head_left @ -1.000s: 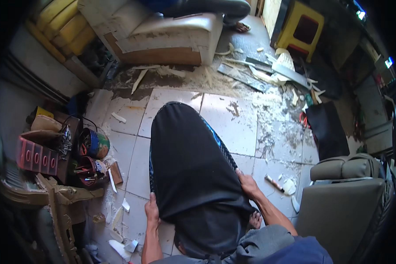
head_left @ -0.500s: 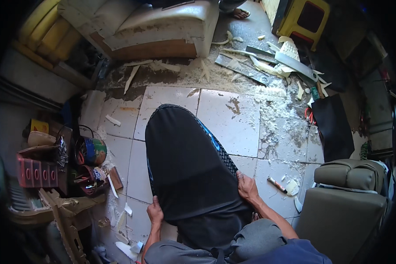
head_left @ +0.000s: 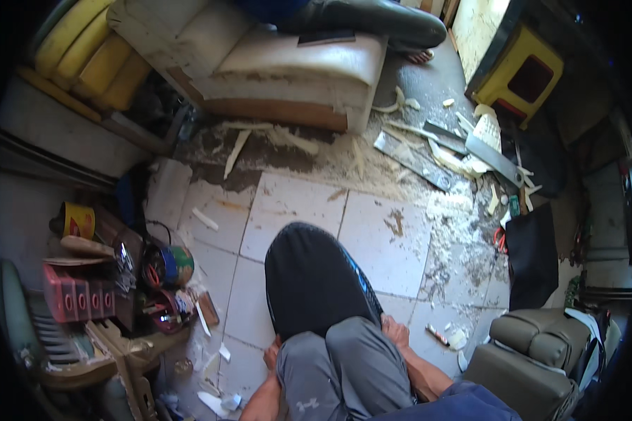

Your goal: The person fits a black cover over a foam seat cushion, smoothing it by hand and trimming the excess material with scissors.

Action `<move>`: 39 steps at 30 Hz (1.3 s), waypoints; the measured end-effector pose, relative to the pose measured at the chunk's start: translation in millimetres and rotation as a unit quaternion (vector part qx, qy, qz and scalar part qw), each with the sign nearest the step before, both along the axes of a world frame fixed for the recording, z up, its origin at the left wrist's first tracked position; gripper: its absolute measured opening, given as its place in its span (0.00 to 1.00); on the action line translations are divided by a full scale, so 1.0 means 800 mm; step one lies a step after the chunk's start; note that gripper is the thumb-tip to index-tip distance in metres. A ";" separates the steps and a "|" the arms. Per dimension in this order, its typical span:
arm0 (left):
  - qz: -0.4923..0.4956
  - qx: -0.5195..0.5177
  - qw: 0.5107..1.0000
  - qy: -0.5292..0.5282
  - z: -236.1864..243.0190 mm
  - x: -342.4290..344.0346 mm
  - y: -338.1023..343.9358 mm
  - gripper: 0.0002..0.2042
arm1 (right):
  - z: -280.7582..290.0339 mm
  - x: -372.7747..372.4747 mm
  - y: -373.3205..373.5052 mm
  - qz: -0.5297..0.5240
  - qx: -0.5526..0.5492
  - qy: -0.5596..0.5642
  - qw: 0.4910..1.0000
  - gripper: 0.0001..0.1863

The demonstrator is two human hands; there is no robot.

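A long, round-ended motorcycle seat (head_left: 316,281) with a black cover stands in front of my knees. Blue and black patterned trim runs along its right edge. My left hand (head_left: 272,353) is closed on its left edge, partly hidden by my left knee. On the opposite edge, my right hand (head_left: 395,331) grips the cover with fingers curled over the side. My grey-trousered knees hide the seat's near part.
Foam scraps and metal strips (head_left: 413,160) litter the far floor. A worn sofa (head_left: 295,77) with a seated person's leg (head_left: 379,24) is beyond. Tool containers (head_left: 167,266) and a pink drawer box (head_left: 77,295) stand left; a brown cushioned seat (head_left: 519,372) and black sheet (head_left: 532,256) lie right.
The motorcycle seat and both hands have come lower in the picture. My knees have risen and now cover its near part. The view has shifted, showing more of the sofa and person.
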State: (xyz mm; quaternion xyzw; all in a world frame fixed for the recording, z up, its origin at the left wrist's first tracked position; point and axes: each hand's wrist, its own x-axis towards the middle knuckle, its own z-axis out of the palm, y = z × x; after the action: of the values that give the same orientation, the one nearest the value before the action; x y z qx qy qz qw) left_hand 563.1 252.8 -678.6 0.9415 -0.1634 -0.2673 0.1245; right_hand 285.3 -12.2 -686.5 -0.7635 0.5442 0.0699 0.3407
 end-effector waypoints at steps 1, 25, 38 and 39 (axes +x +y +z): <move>0.013 -0.053 0.996 -0.064 -0.006 -0.003 0.034 0.22 | -0.001 0.028 -0.006 0.026 0.010 -0.022 0.999 0.23; 0.125 -0.193 0.739 0.633 0.101 0.312 -0.408 0.28 | 0.106 0.479 -0.300 0.226 0.467 -0.016 0.854 0.44; 0.147 -0.326 0.809 0.466 0.067 0.305 -0.408 0.17 | 0.049 0.512 -0.269 0.080 0.395 -0.141 0.904 0.23; 0.133 -0.314 0.827 0.447 0.068 0.307 -0.410 0.17 | 0.044 0.514 -0.270 0.079 0.392 -0.146 0.905 0.23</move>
State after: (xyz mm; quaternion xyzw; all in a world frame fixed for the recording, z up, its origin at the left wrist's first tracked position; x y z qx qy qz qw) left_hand 808.5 -75.0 -624.5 0.6419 -0.0382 -0.5738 0.5072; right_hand 696.1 -228.4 -651.2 -0.6108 0.3550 0.1920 0.6813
